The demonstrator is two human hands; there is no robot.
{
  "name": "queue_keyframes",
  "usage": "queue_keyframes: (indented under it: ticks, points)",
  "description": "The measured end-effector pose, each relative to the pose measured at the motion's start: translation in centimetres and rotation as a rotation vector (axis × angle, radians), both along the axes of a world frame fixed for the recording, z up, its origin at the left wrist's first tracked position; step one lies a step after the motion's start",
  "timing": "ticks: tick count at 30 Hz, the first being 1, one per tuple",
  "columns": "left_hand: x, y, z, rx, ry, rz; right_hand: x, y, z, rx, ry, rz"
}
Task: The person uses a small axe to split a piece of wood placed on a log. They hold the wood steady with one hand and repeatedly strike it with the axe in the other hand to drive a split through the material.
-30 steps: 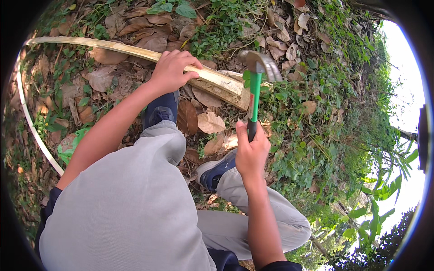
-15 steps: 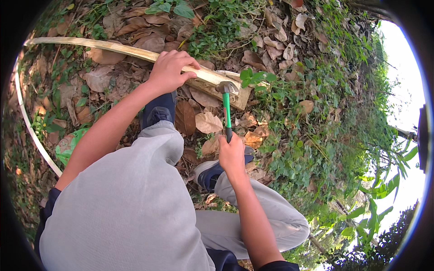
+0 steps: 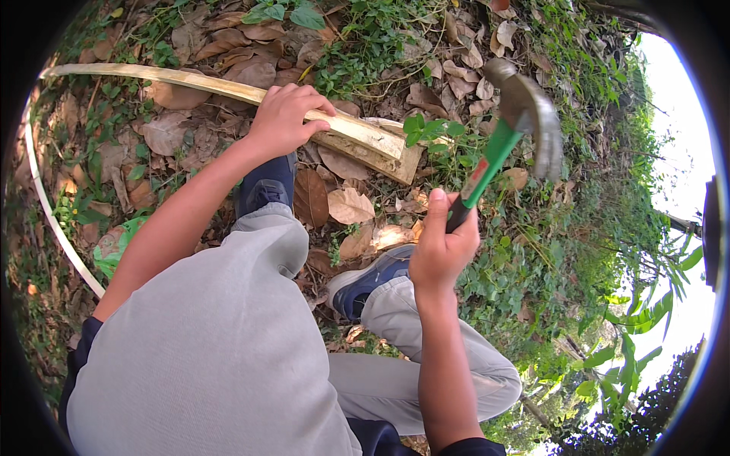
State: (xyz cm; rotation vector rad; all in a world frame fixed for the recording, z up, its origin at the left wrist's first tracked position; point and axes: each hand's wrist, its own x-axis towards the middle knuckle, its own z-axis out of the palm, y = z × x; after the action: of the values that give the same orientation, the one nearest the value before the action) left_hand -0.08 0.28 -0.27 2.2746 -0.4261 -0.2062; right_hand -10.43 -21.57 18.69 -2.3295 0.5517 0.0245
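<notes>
My right hand grips the black end of a claw hammer with a green handle. Its metal head is raised well to the right of the wood, blurred by motion. My left hand is wrapped over a long pale wooden strip, thumb on the near side and fingers on the far side. The strip runs from the far left to a blunt end near the middle. Beneath that end lies a wider wooden board, partly covered by the strip.
Dry brown leaves and green plants cover the ground. A thin white curved band arcs along the left. My shoes rest close to the wood. Bushes and bright sky lie at the right.
The hammer has risen off the end of the wooden strip and swung up to the right, my right hand moving with it. My left hand and the wood have stayed in place.
</notes>
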Motion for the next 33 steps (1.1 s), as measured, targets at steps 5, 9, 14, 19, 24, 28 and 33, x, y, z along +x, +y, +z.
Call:
queue_keyframes:
  ticks: [5,9,14,19,24,28,33]
  points:
    - [0.0,-0.2,0.0,-0.011,0.010,-0.014,-5.9,-3.2,-8.6,-0.155,0.565,0.092]
    - [-0.1,-0.1,0.0,-0.001,0.005,-0.002,-6.8,-2.1,-8.4,-0.163,0.629,0.055]
    - [0.0,-0.1,-0.3,0.004,0.007,0.005,-4.3,-1.4,-5.0,-0.025,0.638,0.048]
    - [0.0,0.0,-0.4,0.003,0.011,-0.002,-0.2,0.4,1.0,-0.022,0.296,0.044]
    - [0.0,0.1,-0.2,0.004,0.006,0.005,-1.0,-0.4,-0.8,0.158,-0.110,-0.073]
    - [0.0,-0.2,-0.2,0.002,0.006,-0.009,-3.9,-2.1,-6.6,-0.119,0.293,0.093]
    - [0.1,0.0,0.1,-0.013,0.019,-0.012,-7.0,-1.5,-8.2,-0.083,0.539,0.021]
